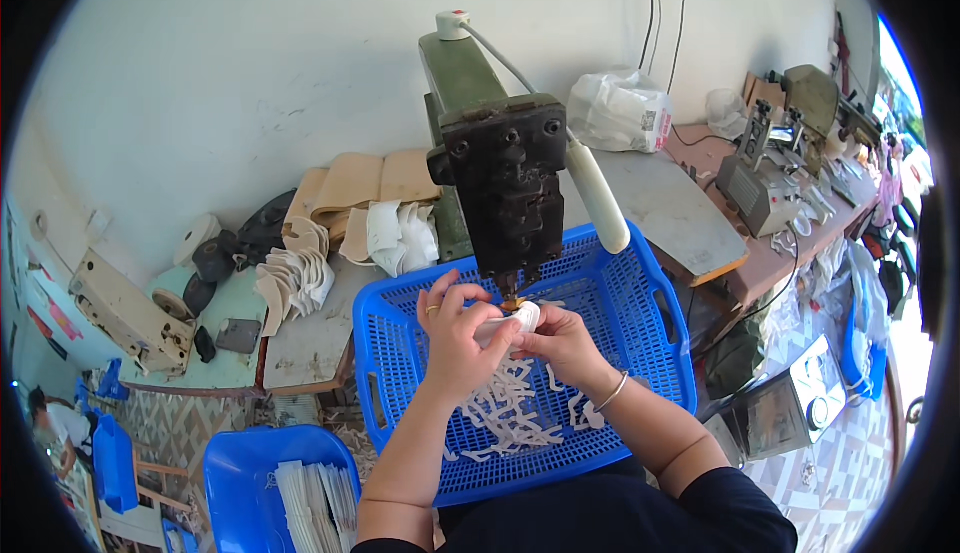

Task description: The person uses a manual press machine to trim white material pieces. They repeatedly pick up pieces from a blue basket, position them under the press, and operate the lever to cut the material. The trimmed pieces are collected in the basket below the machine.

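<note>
Both my hands are raised under the black head (505, 178) of a green machine, holding a small white curved piece (527, 315) against its tip. My left hand (460, 331) pinches the piece from the left, its upper fingers curled near the tip. From the right, my right hand (568, 345) grips the same piece between thumb and fingers. What the piece is made of I cannot make out. Below them a blue plastic basket (378, 353) with slotted walls holds many thin white offcut strips (510, 415).
At lower left, a blue tub (228, 473) holds stacked white pieces (312, 498). Stacked cream and white cut pieces (298, 278) lie on the left table, beside a beige sewing machine (135, 313). A white plastic bag (620, 111) and a grey metal device (765, 188) stand to the right.
</note>
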The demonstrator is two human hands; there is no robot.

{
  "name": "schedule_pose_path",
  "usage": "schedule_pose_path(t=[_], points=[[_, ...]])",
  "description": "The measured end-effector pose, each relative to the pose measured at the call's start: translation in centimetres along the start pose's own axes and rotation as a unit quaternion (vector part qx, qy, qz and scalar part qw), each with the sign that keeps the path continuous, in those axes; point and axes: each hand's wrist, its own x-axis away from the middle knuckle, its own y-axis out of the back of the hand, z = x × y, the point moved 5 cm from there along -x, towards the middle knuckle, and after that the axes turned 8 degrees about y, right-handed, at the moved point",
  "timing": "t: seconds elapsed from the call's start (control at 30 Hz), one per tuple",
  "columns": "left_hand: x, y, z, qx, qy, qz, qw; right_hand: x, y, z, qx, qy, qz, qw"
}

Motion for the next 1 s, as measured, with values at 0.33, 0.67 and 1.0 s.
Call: schedule_pose_path(t=[0.33, 0.67, 1.0], points=[[-2.5, 0.9, 0.1, -0.022, -0.012, 0.061, 0.998, -0.5, -1.4, -0.2, -0.091, -0.036, -0.028, 0.995], [-0.8, 0.2, 1.4, 0.052, 0.038, 0.018, 0.998, -0.4, -0.8, 0.3, -0.023, 0.009, -0.015, 1.000], [1.7, -1.6, 1.4, 0.122, 0.114, -0.017, 0.986, -0.6, 0.3, 2.7, 0.098, 0.033, 0.008, 0.995]])
